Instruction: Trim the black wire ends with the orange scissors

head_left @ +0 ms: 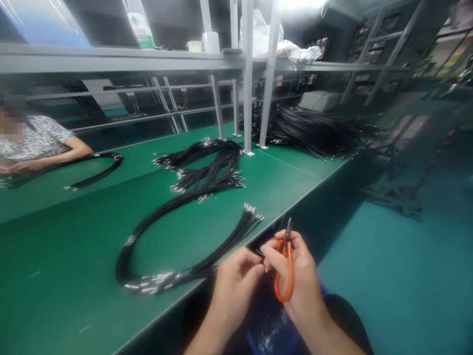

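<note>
My right hand (301,268) is closed around scissors (284,291) with orange handles, their short dark blades pointing up and away. Close beside it, my left hand (236,281) has thumb and forefinger pinched together, apparently on a thin black cable; the fingers hide most of it. The two hands almost touch at the fingertips, in front of the table edge. A curved bundle of black cables (127,256) with silvery ends lies on the green table (92,301), and some of its strands run behind my left hand.
More black cables (218,162) lie farther back, and a large pile (310,128) sits beyond the metal posts (248,79). At the left, another person's arm (79,148) rests by a cable bundle (107,170). A shelf (177,59) carries a bottle (139,24).
</note>
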`<control>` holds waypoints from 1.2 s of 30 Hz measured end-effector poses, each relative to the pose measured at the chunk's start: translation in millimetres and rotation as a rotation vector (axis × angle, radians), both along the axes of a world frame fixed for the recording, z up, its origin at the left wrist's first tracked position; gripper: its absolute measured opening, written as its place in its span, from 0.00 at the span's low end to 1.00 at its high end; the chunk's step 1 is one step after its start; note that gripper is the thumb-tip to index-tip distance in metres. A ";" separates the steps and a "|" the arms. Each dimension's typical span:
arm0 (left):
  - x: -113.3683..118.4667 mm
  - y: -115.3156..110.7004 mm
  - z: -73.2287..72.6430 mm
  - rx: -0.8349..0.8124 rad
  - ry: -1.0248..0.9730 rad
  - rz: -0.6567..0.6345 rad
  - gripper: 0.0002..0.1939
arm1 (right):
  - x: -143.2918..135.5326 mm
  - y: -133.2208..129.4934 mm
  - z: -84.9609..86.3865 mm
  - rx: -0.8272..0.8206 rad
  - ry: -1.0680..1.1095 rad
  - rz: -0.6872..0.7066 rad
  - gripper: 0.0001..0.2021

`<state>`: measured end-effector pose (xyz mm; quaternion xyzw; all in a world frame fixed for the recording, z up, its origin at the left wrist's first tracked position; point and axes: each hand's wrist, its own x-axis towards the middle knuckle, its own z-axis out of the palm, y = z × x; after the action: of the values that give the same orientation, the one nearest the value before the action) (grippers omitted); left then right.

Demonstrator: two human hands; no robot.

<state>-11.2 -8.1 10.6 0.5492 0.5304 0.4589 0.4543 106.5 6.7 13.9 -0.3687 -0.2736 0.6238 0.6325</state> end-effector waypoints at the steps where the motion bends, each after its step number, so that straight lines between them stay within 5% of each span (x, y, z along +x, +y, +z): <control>1: -0.4 0.0 0.4 -0.011 -0.030 -0.002 0.07 | -0.6 -0.2 -0.4 -0.011 0.039 0.011 0.17; 6: -4.2 2.0 1.3 -0.069 -0.181 -0.042 0.08 | -0.8 -3.8 -8.8 -0.045 0.116 0.097 0.15; 10: -5.9 3.0 0.2 -0.093 -0.211 -0.052 0.08 | 3.7 -5.6 -16.3 -0.017 -0.028 0.003 0.16; 15: -4.6 4.2 -1.7 -0.093 -0.191 -0.045 0.09 | 6.5 -3.2 -11.5 0.040 -0.177 -0.009 0.16; 22: -5.6 3.0 -3.1 -0.097 -0.165 -0.039 0.09 | 3.9 -1.4 -9.2 0.051 -0.069 0.053 0.13; 31: -4.0 4.7 -2.7 -0.090 -0.122 -0.040 0.09 | 9.2 -7.5 -23.1 0.341 -0.697 -0.170 0.14; 36: -5.2 -1.4 -0.2 0.071 0.105 -0.011 0.04 | 6.4 -8.0 -35.4 0.528 -0.858 -0.368 0.20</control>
<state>-16.4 -9.5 10.4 0.5914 0.5340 0.4453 0.4085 112.8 -1.3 -21.5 -0.4610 -0.5860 0.2058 0.6338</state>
